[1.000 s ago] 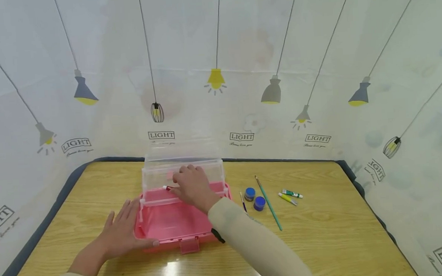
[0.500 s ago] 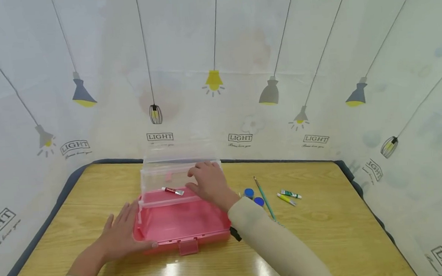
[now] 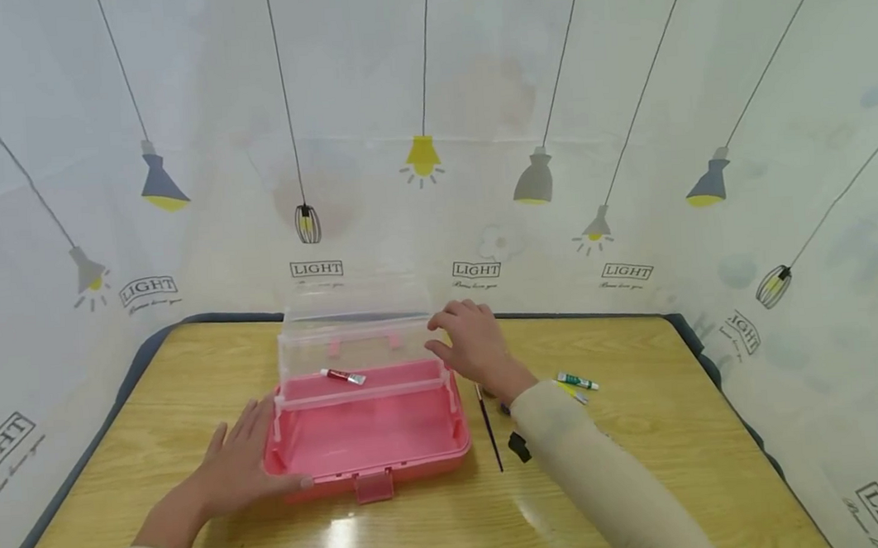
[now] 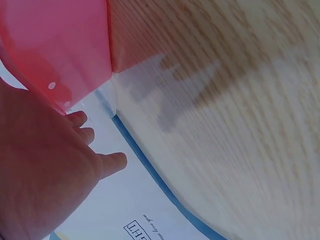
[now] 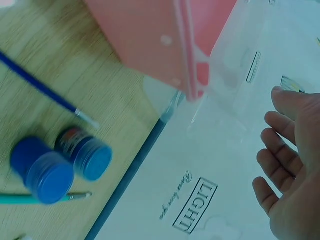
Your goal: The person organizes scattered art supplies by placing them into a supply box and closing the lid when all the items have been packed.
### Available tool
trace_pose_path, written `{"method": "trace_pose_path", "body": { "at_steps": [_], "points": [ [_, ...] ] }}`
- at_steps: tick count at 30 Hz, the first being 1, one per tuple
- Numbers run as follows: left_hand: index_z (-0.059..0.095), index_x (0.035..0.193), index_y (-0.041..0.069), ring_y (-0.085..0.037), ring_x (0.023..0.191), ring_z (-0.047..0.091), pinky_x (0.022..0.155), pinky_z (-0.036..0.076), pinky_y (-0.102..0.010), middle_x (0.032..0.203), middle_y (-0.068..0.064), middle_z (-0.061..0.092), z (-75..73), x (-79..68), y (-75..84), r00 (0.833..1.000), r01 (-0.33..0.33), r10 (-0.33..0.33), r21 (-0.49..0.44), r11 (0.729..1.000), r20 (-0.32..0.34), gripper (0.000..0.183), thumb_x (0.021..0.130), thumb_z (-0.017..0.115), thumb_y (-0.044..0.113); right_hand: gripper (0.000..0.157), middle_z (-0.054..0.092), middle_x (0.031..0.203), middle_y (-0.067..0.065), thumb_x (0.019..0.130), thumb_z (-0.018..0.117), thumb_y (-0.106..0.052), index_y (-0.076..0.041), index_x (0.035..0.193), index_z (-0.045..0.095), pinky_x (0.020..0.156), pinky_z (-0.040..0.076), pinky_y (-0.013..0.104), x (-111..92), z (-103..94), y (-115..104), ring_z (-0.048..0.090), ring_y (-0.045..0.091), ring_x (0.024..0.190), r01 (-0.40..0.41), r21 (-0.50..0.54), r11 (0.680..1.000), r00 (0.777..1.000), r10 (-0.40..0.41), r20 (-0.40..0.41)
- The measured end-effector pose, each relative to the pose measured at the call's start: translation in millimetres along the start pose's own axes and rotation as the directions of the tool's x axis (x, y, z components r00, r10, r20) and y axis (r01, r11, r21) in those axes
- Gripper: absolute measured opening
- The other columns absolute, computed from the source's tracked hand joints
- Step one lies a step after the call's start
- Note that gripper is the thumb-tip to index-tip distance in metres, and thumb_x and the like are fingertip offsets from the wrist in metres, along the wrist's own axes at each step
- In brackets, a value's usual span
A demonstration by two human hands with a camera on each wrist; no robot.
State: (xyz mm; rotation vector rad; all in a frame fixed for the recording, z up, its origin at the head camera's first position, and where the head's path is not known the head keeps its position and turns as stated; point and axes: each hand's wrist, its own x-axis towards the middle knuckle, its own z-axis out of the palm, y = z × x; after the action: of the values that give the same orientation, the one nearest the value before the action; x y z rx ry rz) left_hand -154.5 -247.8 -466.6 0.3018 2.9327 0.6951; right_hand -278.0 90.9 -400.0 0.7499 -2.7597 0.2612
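A pink plastic box (image 3: 427,472) stands on the table with its clear lid (image 3: 309,355) raised at the back. Against its left side rests my left hand (image 3: 236,462), fingers spread and the thumb at the front corner; the left wrist view shows the same hand (image 4: 45,165) beside the pink wall. A red paint tube (image 3: 343,377) lies in the rear section of the box. Past the back right corner my right hand (image 3: 476,346) is raised, holding nothing. Its fingers are loosely bent in the right wrist view.
To the box's right lie a dark blue paintbrush (image 3: 488,429), a green tube (image 3: 579,381) and a partly covered yellow tube (image 3: 575,395). Two blue-lidded paint jars (image 5: 52,182) and a teal brush (image 5: 30,199) show in the right wrist view. A printed curtain (image 3: 376,211) hangs behind the table.
The red paint tube has been let go into the rear section of the box. My right hand has drawn away to the right. The left hand stays at the box.
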Motion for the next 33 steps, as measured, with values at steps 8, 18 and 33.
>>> {"method": "trace_pose_path", "body": {
  "at_steps": [8, 18, 33],
  "points": [
    [0.005, 0.156, 0.006, -0.049, 0.146, 0.011, 0.11, 0.008, -0.076, 0.159, -0.023, 0.019, -1.9, 2.5, 0.7, 1.0, -0.008, 0.008, -0.039, 0.999, 0.011, 0.126, 0.069, 0.072, 0.068, 0.027, 0.065, 0.104, 0.002, 0.089, 0.07, -0.036, -0.016, 0.108, 0.07, 0.092, 0.047, 0.045, -13.9, -0.8, 35.0, 0.057, 0.023, 0.103, -0.049, 0.001, 0.999, 0.998, 0.049, -0.045],
    [0.001, 0.156, 0.002, -0.051, 0.146, 0.009, 0.109, 0.009, -0.077, 0.159, -0.026, 0.015, -2.1, 4.1, -0.3, 1.0, -0.008, 0.009, -0.082, 0.997, 0.015, 0.129, 0.069, 0.075, 0.063, 0.029, 0.065, 0.105, 0.005, 0.089, 0.07, -0.036, -0.014, 0.109, 0.07, 0.093, 0.046, 0.05, -36.7, -5.5, 79.5, 0.058, 0.027, 0.106, -0.138, -0.066, 0.988, 0.991, 0.137, -0.008],
    [0.002, 0.155, 0.004, -0.052, 0.145, 0.005, 0.106, 0.009, -0.079, 0.158, -0.025, 0.016, -4.5, 5.3, 4.9, 0.999, 0.032, -0.028, -0.085, 0.996, 0.045, 0.134, 0.064, 0.077, 0.066, 0.026, 0.067, 0.105, 0.01, 0.088, 0.071, -0.03, -0.01, 0.104, 0.071, 0.09, 0.046, 0.055, -87.9, 2.8, 148.1, 0.06, 0.033, 0.104, -0.173, -0.139, 0.975, 0.984, 0.179, 0.027]
  ]
}}
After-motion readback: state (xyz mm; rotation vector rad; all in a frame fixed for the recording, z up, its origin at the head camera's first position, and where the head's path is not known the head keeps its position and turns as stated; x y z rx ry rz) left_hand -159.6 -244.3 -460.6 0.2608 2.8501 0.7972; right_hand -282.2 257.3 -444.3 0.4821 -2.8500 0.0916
